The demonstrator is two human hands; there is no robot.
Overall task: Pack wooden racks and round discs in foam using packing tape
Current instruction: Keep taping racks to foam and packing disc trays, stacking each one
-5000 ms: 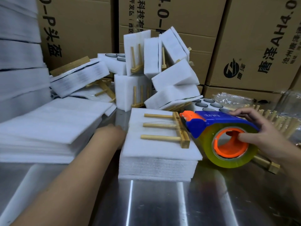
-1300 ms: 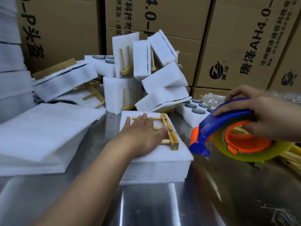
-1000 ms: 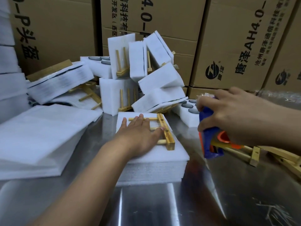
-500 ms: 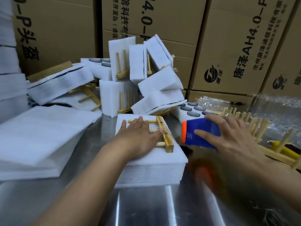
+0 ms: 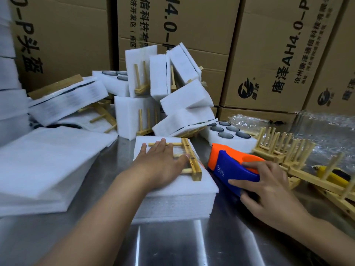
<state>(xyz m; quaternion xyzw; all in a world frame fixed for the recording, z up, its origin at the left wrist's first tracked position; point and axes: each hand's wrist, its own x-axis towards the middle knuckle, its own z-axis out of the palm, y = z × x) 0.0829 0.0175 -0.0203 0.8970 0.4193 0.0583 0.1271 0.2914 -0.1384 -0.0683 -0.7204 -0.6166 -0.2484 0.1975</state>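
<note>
A wooden rack [image 5: 190,160] lies flat on a white foam block [image 5: 178,194] in the middle of the steel table [image 5: 192,244]. My left hand [image 5: 161,166] presses flat on the rack's pegs, fingers straight. My right hand [image 5: 269,191] grips the blue and orange tape dispenser [image 5: 230,167], whose orange nose sits against the block's right side. A foam tray with round discs [image 5: 228,131] lies just behind the dispenser.
Several taped foam packs [image 5: 178,96] are heaped at the back against cardboard boxes [image 5: 269,45]. Stacks of foam sheets [image 5: 44,164] fill the left. Loose wooden racks [image 5: 284,150], clear plastic wrap [image 5: 326,131] and a yellow tool [image 5: 334,175] lie at the right.
My right hand has brought the tape dispenser down from the right, and its nose is now at the foam block's right side. My left hand stays pressed on the rack.
</note>
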